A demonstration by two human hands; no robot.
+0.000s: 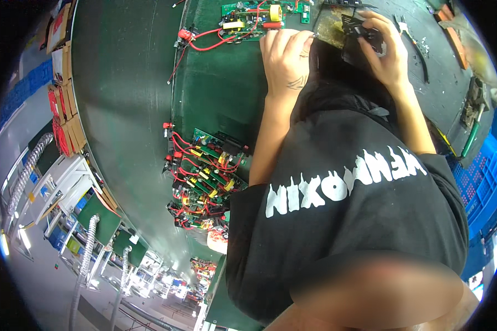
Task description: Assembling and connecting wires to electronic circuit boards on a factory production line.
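Observation:
At the top of the bench, my right hand [389, 52] has its thumb and fingers closed round a black slotted part [354, 26]. Beside it on the left, my left hand [286, 58] is closed with its fingers curled. A small shiny tip shows at its fingertips, but what it grips is hidden. Just beyond the left hand lies a green circuit board [243, 23] with yellow and red components. Red wires run from that board to a red connector [185, 35]. A worn yellowish patch [330, 26] shows between my hands.
Several wired circuit boards [207, 176] are heaped left of my left forearm. Right of my right hand lie a pliers-like tool with dark handles [422, 62], an orange-brown bar [454, 39] and a green-handled tool [472, 133]. A blue crate [483, 185] stands beyond the right edge.

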